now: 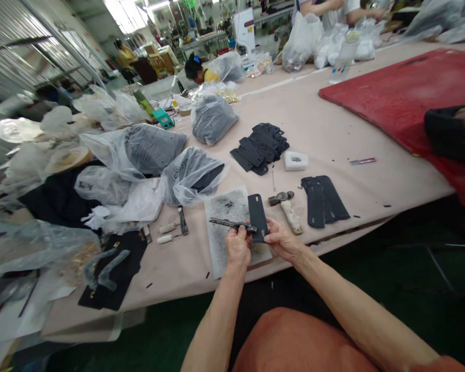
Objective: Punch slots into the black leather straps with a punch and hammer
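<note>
My left hand [238, 247] is closed around a thin metal punch tool [232, 224] that lies level, its tip against a black leather strip [258, 216]. My right hand [281, 238] pinches the lower end of that strip and holds it upright over a scuffed grey cutting pad [227, 206] at the table's near edge. A hammer [287, 206] lies just right of the pad, head away from me. Beyond it rest two stacked black strips [323, 201], and a heap of several more strips [261, 147] lies farther back.
Plastic bags of dark parts [191, 175] crowd the left of the pink table [333, 129]. A small white box [295, 160] sits mid-table, a red mat [406, 93] at right. White-handled tools [168, 232] lie left of the pad. Other people work at the far end.
</note>
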Demonstrator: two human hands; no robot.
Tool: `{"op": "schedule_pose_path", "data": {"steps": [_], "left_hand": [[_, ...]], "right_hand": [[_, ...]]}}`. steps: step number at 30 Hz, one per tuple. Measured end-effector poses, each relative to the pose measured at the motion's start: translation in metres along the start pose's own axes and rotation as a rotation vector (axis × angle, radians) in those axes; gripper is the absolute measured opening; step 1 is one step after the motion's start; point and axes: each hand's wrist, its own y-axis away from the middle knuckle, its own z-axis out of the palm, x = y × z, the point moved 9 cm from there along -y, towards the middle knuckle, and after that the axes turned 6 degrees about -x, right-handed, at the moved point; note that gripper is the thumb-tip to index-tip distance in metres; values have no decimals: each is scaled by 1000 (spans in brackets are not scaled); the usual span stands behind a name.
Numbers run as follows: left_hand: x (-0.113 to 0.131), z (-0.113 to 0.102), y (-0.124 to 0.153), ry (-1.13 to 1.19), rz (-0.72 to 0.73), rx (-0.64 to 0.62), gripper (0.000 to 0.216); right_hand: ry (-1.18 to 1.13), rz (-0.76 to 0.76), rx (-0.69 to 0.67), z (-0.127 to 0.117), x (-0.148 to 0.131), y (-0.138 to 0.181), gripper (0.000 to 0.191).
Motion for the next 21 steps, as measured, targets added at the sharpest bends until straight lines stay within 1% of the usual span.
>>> {"op": "schedule_pose_path", "data": {"steps": [4,6,7,8,9,12,13,19,21], "left_hand": [[-2,-2,0,12,-18,31,26],[-4,-1,0,28,-46,43,21],[-5,0,0,36,-58,43,19],[-6,1,1,42,-67,45,17],[-6,2,1,48,-74,49,15],[-7,3,1,48,-83,71,13],[-6,3,1,45,-84,78,13],[-3,0,0,19,-50,78,23],[-3,-5,1,-6,-23,107,27]], "right_hand": [[146,-70,58,-15,-4,5,75],[226,-113,56,-18,-8,8,81],[259,-133,49,-18,-10,8,80],[292,-147,44,-18,-12,9,76],[329,-153,44,-18,-13,9,68],[473,-124,93,-24,-14,9,36],[521,-109,113,-26,-14,8,28],[762,-53,199,-27,-19,8,7],[912,-116,231,-20,-27,10,1]]}}
